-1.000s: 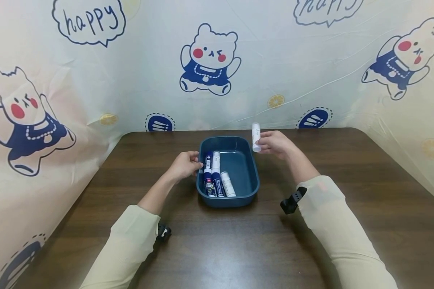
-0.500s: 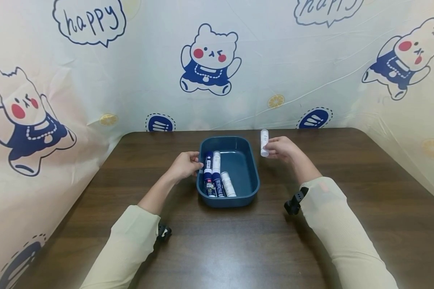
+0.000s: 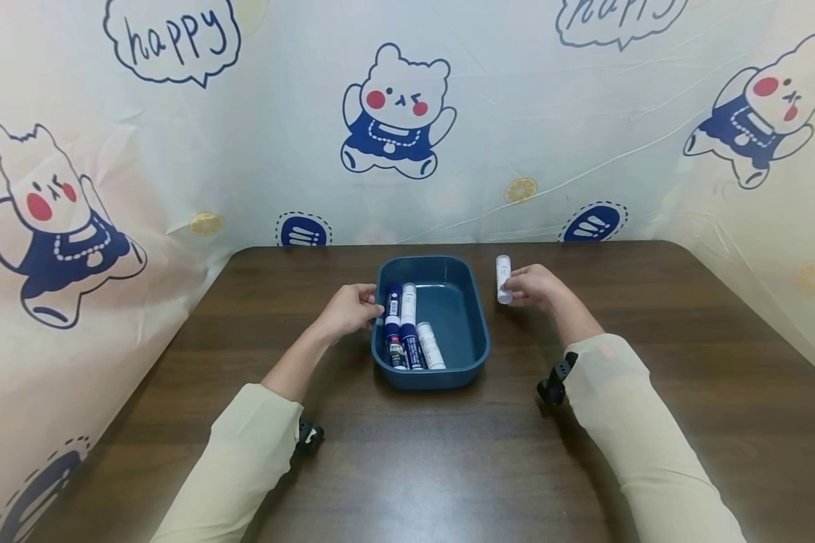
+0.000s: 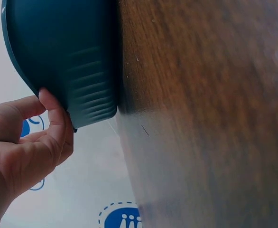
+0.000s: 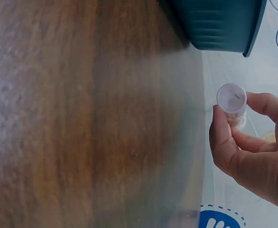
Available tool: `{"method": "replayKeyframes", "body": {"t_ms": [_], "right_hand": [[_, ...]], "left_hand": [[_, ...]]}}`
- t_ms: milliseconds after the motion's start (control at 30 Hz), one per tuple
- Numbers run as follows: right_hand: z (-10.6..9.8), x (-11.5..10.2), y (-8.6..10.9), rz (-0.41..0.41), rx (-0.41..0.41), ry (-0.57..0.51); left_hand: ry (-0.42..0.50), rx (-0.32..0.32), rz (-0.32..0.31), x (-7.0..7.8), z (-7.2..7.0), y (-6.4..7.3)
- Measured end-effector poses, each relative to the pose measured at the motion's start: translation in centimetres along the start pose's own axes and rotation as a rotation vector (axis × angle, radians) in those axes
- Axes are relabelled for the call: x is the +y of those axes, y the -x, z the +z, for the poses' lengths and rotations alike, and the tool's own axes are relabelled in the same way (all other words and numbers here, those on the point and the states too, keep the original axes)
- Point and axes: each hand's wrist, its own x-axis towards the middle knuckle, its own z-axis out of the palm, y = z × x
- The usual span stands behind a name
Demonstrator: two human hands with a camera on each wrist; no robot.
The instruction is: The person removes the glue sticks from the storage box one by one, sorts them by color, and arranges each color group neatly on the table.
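Note:
In the head view a dark teal bin [image 3: 453, 369] stands on the table, with my left hand [image 3: 346, 311] at its left wall. The left wrist view shows the thumb and fingers pinching the bin's rim. To the right of the bin, apart from it, my right hand [image 3: 538, 286] pinches a white glue stick [image 3: 503, 277], held roughly upright. Its round end faces the camera in the right wrist view. Inside the bin, blue-and-white markers [image 3: 410, 343] lie lengthwise along the left side. Beside them a second white glue stick [image 3: 431, 347] lies slightly slanted.
A dark wooden table [image 3: 407, 460] carries the bin. Behind it hangs a pale printed curtain [image 3: 258, 151] with cartoon bears, which also runs along both sides. Bare tabletop lies around the bin and under both forearms.
My right hand has moved right and toward me with the glue stick, away from the bin's far right corner. The left hand stays at the bin's left wall.

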Motion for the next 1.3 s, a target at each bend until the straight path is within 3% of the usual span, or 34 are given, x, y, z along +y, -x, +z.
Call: {"method": "replayKeyframes", "body": {"t_ms": [300,600,1033,1300], "right_hand": [[0.0,0.6,-0.2,0.033,-0.005,0.070],[0.3,1.0,-0.5,0.025,-0.007,0.182],[0.6,0.7,-0.1,0.019,0.015,0.263],[-0.1,1.6,-2.5,0.032,-0.005,0.217]], "left_hand": [[0.007,-0.005,-0.003,0.1,0.1,0.1],[0.012,-0.005,-0.020,0.1,0.1,-0.1],[0.011,-0.003,-0.011,0.0,0.0,-0.1],[0.014,0.000,-0.005,-0.1,0.0,-0.1]]}}
